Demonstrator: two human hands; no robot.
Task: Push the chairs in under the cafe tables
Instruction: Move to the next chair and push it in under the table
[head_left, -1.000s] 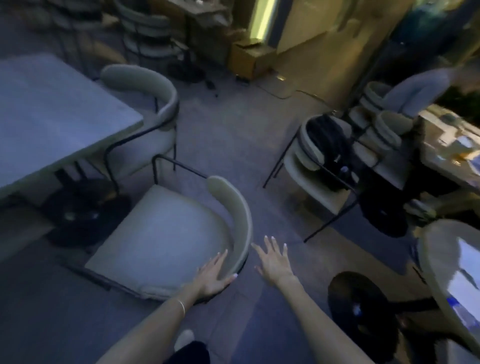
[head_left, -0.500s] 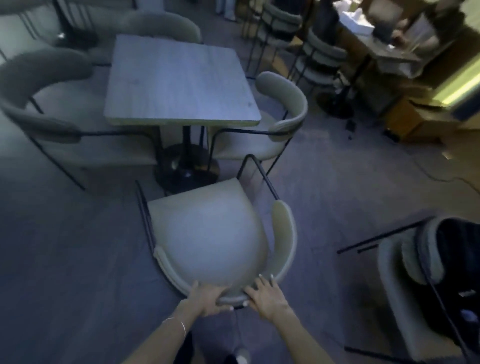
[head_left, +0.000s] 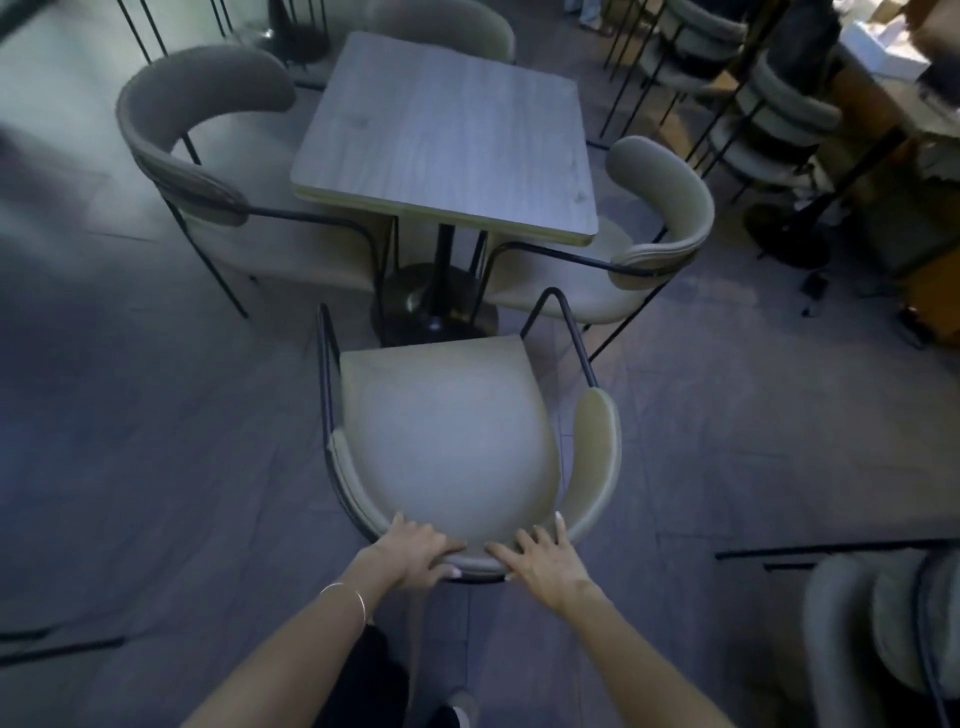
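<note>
Beige upholstered chair with curved padded backrest and thin black metal frame (head_left: 447, 431): stands on the grey plank floor (head_left: 156, 441), seat facing the table, its front edge just short of the round dark pedestal base (head_left: 434, 306); the seat is not yet under the top.

Left hand (head_left: 410, 553): grip closed over the rear curve of the backrest, fingers wrapped on the top edge, thin bangle at the wrist.

Right hand (head_left: 545, 558): laid on the same backrest just beside the left, fingers spread and curled lightly over the padding.

Square grey wood-grain tabletop with pale edge band (head_left: 447, 135): bare, matte surface, rounded corners.

Matching beige chairs: one at the left side (head_left: 208, 156), one at the right side (head_left: 660, 218), one at the far side (head_left: 441, 26), all drawn close to the table.

Further stacked chairs (head_left: 769, 114) stand at upper right.
</note>
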